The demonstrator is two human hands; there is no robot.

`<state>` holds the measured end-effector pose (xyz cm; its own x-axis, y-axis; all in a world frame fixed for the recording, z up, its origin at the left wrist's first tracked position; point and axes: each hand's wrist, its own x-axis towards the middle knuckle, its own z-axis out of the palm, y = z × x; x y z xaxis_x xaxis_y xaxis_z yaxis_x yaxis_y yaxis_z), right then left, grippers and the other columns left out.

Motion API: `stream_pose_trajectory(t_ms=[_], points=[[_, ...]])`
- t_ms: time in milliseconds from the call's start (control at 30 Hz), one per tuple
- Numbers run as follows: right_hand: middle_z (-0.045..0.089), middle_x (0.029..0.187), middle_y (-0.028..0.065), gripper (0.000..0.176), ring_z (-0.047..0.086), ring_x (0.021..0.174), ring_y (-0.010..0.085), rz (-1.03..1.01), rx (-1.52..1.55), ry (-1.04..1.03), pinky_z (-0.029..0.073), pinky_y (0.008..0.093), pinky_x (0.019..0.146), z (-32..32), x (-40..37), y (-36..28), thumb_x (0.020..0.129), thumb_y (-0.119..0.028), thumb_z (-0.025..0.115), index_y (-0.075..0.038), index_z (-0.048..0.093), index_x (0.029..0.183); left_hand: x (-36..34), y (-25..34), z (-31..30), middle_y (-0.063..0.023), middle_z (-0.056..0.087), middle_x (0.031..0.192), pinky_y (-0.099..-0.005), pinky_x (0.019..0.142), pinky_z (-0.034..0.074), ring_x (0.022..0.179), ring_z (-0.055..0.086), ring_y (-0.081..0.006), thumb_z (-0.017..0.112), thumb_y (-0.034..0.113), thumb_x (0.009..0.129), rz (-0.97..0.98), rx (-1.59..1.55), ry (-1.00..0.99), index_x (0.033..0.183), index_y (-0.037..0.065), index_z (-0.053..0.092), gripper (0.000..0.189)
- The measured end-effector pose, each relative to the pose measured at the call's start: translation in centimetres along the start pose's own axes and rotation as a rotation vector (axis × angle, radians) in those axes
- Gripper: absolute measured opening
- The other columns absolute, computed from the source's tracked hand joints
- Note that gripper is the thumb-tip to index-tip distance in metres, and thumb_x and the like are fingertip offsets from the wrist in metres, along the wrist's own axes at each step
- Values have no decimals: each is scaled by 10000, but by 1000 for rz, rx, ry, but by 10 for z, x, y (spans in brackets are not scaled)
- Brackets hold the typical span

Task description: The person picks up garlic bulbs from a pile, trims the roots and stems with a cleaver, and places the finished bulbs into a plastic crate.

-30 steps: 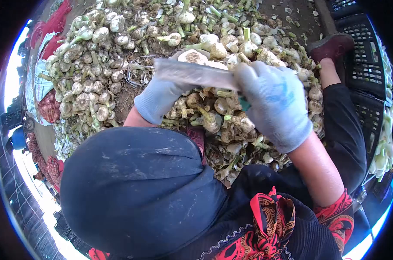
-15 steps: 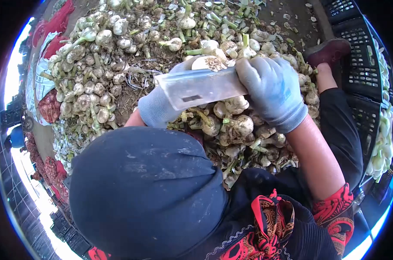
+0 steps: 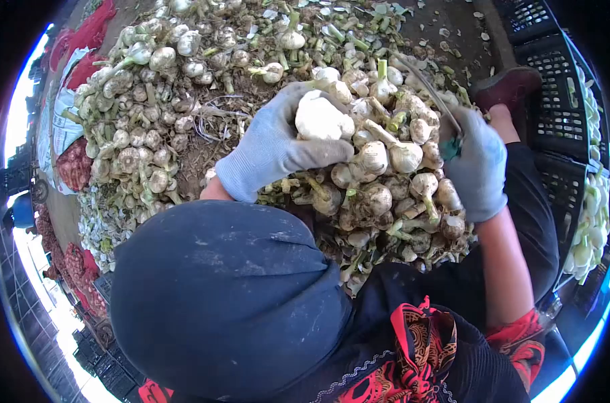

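In grey work gloves, my left hand point(image 3: 261, 148) is closed around a white, trimmed garlic bulb point(image 3: 320, 119) above the heap. My right hand point(image 3: 478, 168) grips a knife point(image 3: 430, 92) with a wide metal blade, seen nearly edge-on and pointing up and to the left. Its handle is mostly hidden in the fist, with a bit of green showing. Below and between both hands lies a heap of garlic bulbs point(image 3: 375, 199), soil-stained, several with cut stalks.
Black plastic crates point(image 3: 553, 87) line the right side, with pale garlic stalks or bulbs point(image 3: 590, 228) beyond. Red mesh sacks point(image 3: 76, 164) lie at the left. My dark-capped head point(image 3: 224, 295) fills the lower foreground. A dark red shoe point(image 3: 513, 87) rests near the crates.
The knife has moved away from the garlic bulb to the right and turned from broadside to edge-on. The bulb in my left hand now shows a clean white side.
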<state>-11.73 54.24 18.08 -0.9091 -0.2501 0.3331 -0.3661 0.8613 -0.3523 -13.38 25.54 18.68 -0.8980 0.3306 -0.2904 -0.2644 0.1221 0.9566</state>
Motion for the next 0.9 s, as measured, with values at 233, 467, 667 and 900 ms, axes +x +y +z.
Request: stream_pose_trajectory(t_ms=[233,467,667,900], points=[[668,857,147,209,626,755,176,400,327,-123,501,312,723,4,-5,-48,937,-144,650,-8,629,1094,8,-14,-6,-76,677,1014,-257,698,595,875,694,-146,822,108,797,11,-382,113,1247,44,527,542],[624,771,182,85,637,692,370,131,310,51,499,446,619,10,15,-74,872,-91,647,-58,597,931,8,-10,11,-88,613,1180,-304,948,527,1068,638,-182,702,101,899,105,-559,-35,1305,60,469,470],[628,786,191,128,639,734,399,378,167,-115,501,465,644,40,-4,-52,901,-152,638,-47,574,937,9,-3,16,-153,630,1133,-299,928,562,1047,663,-194,665,70,898,271,-786,-219,1312,13,459,466],[625,783,204,129,650,710,343,390,296,-43,502,401,662,-10,-21,-38,916,-125,642,-16,592,964,3,-29,-4,-152,614,1233,-300,978,566,1120,648,-198,643,127,937,93,-914,-114,1367,34,456,478]])
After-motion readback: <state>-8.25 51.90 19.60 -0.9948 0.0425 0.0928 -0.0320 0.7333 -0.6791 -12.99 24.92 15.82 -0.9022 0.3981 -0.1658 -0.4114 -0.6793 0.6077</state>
